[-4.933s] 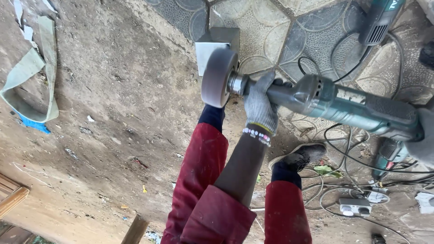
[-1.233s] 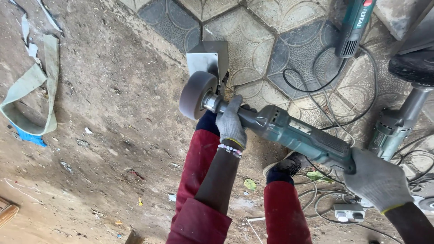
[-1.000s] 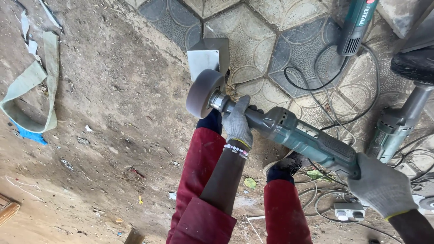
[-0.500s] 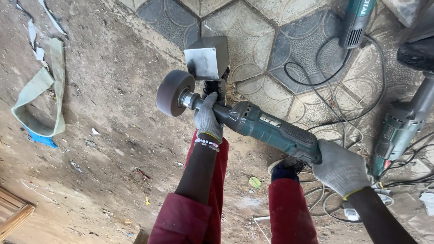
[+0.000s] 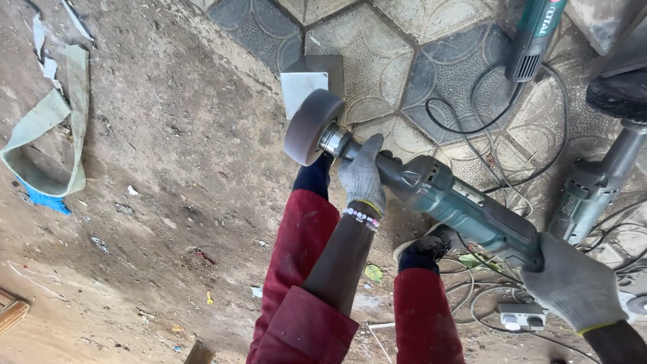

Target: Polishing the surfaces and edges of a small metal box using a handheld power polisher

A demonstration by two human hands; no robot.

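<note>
I hold a long grey-green power polisher across my body, above the ground. My left hand, in a grey glove, grips its neck just behind the round drum-shaped wheel. My gloved right hand is closed on the rear handle. The wheel hovers beside a small square shiny metal piece that lies on the patterned hexagonal paving. Whether the wheel touches the piece I cannot tell. My legs in dark red trousers stand below the tool, one foot hidden under the wheel.
A second teal power tool and a grey one lie at the right with tangled cables and a white socket block. A pale green strap lies on the dirt at left. Wood scraps are bottom left.
The polisher swung left away from the metal piece half a second ago, then came back right; its wheel is again close beside the piece. Both hands kept their grip.
</note>
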